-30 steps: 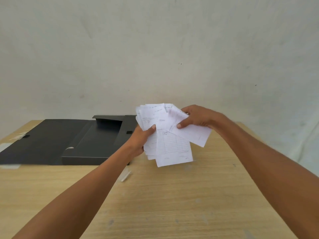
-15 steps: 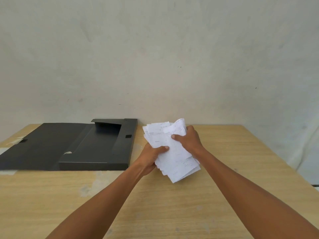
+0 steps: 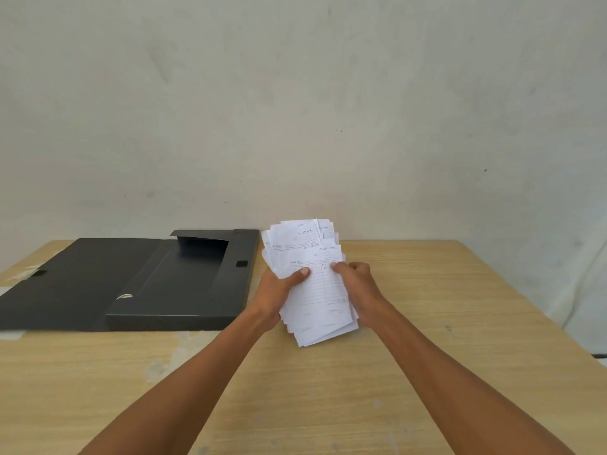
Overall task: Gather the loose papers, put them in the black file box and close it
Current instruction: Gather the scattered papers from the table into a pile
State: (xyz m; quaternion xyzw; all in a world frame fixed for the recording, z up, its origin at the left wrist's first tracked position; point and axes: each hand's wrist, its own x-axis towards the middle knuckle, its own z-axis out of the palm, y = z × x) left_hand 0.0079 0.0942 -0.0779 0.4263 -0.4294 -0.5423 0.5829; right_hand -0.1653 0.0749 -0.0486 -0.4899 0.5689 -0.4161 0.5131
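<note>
A stack of white printed papers (image 3: 312, 284) stands nearly upright with its lower edge on the wooden table (image 3: 427, 323). My left hand (image 3: 277, 293) grips its left side, thumb across the front. My right hand (image 3: 356, 284) grips its right side. The black file box (image 3: 177, 284) lies open just left of the papers, its tray empty and its lid (image 3: 65, 277) folded out flat to the left.
A pale plaster wall (image 3: 295, 110) rises right behind the table's far edge. Bits of tape (image 3: 26, 274) stick to the table's far left corner. The right table edge runs diagonally past my right arm.
The fanned-out papers have been squared into one stack and lowered onto the table. Both hands came down and closer together, now on either side of the stack.
</note>
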